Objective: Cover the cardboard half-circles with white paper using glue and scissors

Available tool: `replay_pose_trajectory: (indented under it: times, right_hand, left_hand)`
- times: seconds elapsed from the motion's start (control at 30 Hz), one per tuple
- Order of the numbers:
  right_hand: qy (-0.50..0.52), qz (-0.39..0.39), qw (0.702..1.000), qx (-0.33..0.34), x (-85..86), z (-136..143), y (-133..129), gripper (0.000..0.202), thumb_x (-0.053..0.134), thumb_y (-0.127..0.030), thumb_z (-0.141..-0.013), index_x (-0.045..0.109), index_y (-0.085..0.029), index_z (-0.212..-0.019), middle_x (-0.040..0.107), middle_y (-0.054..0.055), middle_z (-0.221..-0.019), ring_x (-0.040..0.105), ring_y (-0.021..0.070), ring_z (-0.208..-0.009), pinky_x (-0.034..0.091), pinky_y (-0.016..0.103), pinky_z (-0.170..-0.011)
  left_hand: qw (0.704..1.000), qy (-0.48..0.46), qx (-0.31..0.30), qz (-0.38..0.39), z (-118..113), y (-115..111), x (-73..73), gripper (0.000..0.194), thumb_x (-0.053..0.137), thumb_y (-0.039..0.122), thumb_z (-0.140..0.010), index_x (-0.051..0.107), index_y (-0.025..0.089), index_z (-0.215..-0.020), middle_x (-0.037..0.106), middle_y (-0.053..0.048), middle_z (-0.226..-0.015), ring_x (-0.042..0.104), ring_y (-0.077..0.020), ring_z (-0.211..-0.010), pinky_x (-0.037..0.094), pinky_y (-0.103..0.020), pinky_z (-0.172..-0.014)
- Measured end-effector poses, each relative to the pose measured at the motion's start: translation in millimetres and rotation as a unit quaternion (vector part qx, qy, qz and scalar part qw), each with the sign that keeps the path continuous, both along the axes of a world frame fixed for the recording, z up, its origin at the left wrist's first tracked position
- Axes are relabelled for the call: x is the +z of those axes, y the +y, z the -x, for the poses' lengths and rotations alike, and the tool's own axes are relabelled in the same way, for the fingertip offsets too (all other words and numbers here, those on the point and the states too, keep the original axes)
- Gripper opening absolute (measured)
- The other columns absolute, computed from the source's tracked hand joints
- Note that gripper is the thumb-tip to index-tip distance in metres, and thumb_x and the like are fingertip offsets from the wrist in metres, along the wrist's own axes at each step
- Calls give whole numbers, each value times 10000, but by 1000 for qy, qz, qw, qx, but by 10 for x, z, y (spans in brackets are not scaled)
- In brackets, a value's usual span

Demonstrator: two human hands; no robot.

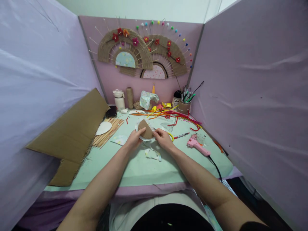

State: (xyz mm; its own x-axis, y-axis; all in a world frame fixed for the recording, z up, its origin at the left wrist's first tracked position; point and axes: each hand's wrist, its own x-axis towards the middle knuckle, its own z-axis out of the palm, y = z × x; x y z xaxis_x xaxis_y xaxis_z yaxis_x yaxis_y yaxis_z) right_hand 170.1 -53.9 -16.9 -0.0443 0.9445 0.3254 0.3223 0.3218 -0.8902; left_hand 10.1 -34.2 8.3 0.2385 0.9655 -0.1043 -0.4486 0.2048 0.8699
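Observation:
Between my hands is a brown cardboard half-circle (145,129) with a whitish paper border (146,139) showing around its curved edge. My left hand (133,139) is closed on its left side, the thumb lying over the cardboard. At the right edge, my right hand (164,138) pinches the piece between thumb and fingers; the exact contact is partly hidden. Just past my right hand show the yellow handle of scissors (171,136) and a red-and-grey pen (181,135). Patterned paper scraps (153,154) lie on the table below the held piece.
A pink glue gun (198,146) with a black cord lies right. Wooden sticks (113,131), a white oval (103,128) and a large cardboard sheet (72,128) are left. Colourful pipe cleaners (166,113) and a tool can (184,106) stand behind. Decorated fans (125,41) hang on the back panel.

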Motion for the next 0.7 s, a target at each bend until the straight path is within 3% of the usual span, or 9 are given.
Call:
replay_pose_trajectory:
  times: [0.13,0.27,0.43,0.7]
  right_hand:
    - [-39,-17,997,-60,-22,-94,67,344,402,-446,-871,556,-188,-702,572,1,-638,510,142,-626,373,251,-605]
    - [-178,-13,975,-132,-10,-267,116,222,486,-364,-839,587,-178,-772,614,43,-769,536,163,-739,366,262,-671]
    - [-355,38,928,-106,-20,-423,105,212,599,-344,-768,607,-147,-844,617,128,-914,542,215,-847,356,280,-686]
    - [-420,101,897,-92,40,-420,98,127,595,-270,-769,606,-145,-747,643,141,-769,580,209,-682,285,280,-528]
  left_hand:
    - [999,-22,35,-2,54,23,44,268,665,175,-727,648,122,-989,717,-94,-917,673,-208,-817,559,-344,-757]
    - [998,-38,56,4,122,74,75,306,655,154,-734,630,125,-1038,713,-99,-942,672,-212,-855,556,-358,-793]
    - [993,-66,98,16,222,171,82,259,632,113,-748,629,129,-1006,712,-80,-931,677,-198,-828,555,-362,-812]
    - [986,-95,136,29,335,231,118,315,623,98,-750,604,147,-1061,706,-69,-899,680,-196,-813,553,-383,-816]
